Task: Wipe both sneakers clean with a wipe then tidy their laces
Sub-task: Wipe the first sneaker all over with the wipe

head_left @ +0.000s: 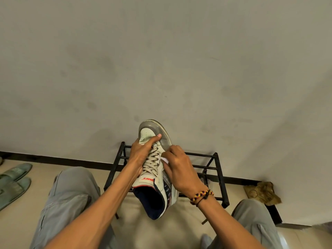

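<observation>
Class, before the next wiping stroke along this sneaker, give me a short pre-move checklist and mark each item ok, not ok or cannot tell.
1. Sneaker held steady: left hand grips its lace side, thumb on the toe. Ok.
2. Wipe in the right hand: pinched against the shoe's side. Ok.
3. Wipe still clean enough: mostly hidden. Cannot tell.
4. Laces tidied: criss-crossed, ends not visible. Cannot tell.
5. Second sneaker within reach: not in view. Cannot tell.

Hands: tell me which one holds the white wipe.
The right hand, the one with the braided wristband, pinches the wipe against the sneaker's side. The left hand only grips the sneaker, thumb on the toe.
</observation>
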